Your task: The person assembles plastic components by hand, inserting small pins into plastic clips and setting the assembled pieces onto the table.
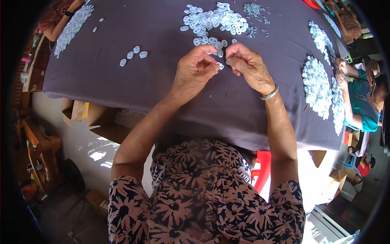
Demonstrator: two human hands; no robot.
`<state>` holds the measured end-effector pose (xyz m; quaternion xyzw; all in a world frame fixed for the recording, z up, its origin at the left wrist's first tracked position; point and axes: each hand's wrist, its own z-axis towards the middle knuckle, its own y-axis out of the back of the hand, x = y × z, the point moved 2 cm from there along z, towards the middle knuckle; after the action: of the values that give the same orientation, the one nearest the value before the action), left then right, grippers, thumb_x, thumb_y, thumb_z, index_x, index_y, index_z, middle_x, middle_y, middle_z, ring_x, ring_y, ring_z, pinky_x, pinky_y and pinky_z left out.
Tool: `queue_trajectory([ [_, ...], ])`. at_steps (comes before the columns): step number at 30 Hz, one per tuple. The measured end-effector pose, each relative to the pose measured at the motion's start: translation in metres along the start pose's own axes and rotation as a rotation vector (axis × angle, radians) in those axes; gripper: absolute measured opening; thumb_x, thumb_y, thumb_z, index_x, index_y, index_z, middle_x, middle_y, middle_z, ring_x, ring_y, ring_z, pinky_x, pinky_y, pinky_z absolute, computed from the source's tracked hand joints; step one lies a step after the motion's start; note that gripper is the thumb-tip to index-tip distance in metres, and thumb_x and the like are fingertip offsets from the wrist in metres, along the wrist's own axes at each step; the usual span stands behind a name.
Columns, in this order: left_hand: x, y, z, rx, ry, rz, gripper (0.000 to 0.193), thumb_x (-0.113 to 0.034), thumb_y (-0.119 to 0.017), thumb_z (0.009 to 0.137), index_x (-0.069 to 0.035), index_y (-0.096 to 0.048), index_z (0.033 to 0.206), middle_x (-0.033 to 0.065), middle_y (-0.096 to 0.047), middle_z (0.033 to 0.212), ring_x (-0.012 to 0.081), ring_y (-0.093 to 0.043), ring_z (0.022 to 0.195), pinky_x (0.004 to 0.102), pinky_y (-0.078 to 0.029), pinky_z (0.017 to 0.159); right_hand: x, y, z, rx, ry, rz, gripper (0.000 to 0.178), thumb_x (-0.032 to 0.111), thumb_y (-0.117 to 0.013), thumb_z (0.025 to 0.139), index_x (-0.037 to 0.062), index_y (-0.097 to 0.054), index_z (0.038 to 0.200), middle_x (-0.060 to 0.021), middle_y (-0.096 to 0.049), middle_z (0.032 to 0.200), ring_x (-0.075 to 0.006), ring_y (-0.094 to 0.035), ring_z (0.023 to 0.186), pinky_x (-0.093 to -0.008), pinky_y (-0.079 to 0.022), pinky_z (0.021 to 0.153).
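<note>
Between the thumb and finger of my left hand (197, 70) is a small white oval plastic piece (220, 66) with holes in it. Close beside it, my right hand (250, 67) has thumb and fingertips pinched together; what they hold, if anything, is too small to make out. A few loose white pieces (207, 40) lie just beyond my fingers. Farther back spreads a large heap of the same pieces (215, 18). To its right are small thin metal parts (254, 10), perhaps screws, scattered in a loose pile.
A dark cloth covers the table (142, 81). Several white pieces (133, 54) lie apart on the left. Larger heaps sit at the far left (75, 28) and right (317, 87), near other people's hands (342, 75). Open cardboard boxes (99, 116) stand below the near edge.
</note>
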<state>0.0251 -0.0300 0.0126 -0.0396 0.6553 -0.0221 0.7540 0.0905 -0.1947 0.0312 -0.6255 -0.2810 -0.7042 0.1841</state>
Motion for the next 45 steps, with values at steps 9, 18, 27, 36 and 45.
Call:
queue_trajectory([
  [9,0.0,-0.005,0.0,0.099,0.027,0.009,0.043,0.001,-0.063,0.083,-0.001,-0.044,0.122,0.0044,-0.062,0.082,0.0088,-0.059,0.072,0.0217,-0.049,0.064,0.003,-0.001,0.0,0.109,-0.028,-0.035,0.009,0.005,-0.05,0.088,0.0064,-0.055,0.095,0.0048,-0.048,0.082,-0.0038,-0.04,0.065,-0.0198,-0.037,0.059],
  [18,0.0,-0.006,-0.002,0.105,0.019,-0.02,0.045,0.002,-0.064,0.082,-0.001,-0.043,0.122,0.0049,-0.061,0.083,0.008,-0.058,0.073,0.0216,-0.049,0.064,-0.002,-0.003,0.0,0.158,-0.006,-0.048,0.008,0.004,-0.048,0.088,0.0066,-0.052,0.095,0.0061,-0.047,0.076,-0.0023,-0.037,0.064,-0.0195,-0.032,0.057],
  [27,0.0,-0.006,-0.001,0.085,0.032,0.036,0.048,0.004,-0.061,0.083,0.001,-0.037,0.125,0.0051,-0.061,0.083,0.0097,-0.059,0.072,0.0226,-0.05,0.065,-0.009,-0.004,0.002,0.21,0.017,-0.076,0.012,-0.003,-0.046,0.089,0.0046,-0.051,0.098,0.0028,-0.048,0.091,-0.0053,-0.044,0.081,-0.0207,-0.039,0.074],
  [36,0.003,-0.004,0.0,0.078,0.051,-0.006,0.047,0.002,-0.063,0.083,0.001,-0.036,0.122,0.0054,-0.063,0.081,0.0104,-0.06,0.07,0.0235,-0.051,0.064,-0.004,-0.011,0.002,0.132,0.211,-0.179,0.004,0.008,-0.051,0.09,0.008,-0.052,0.093,0.0017,-0.048,0.075,-0.0087,-0.045,0.068,-0.0246,-0.04,0.061],
  [45,-0.003,0.006,0.004,0.02,0.08,-0.049,0.039,0.0,-0.066,0.081,-0.001,-0.044,0.113,0.0075,-0.063,0.081,0.01,-0.06,0.07,0.0232,-0.051,0.062,0.012,0.012,-0.003,-0.054,-0.082,0.157,0.03,0.028,-0.044,0.096,0.0017,-0.058,0.095,0.0033,-0.038,0.058,-0.0039,-0.03,0.05,-0.0195,-0.022,0.043],
])
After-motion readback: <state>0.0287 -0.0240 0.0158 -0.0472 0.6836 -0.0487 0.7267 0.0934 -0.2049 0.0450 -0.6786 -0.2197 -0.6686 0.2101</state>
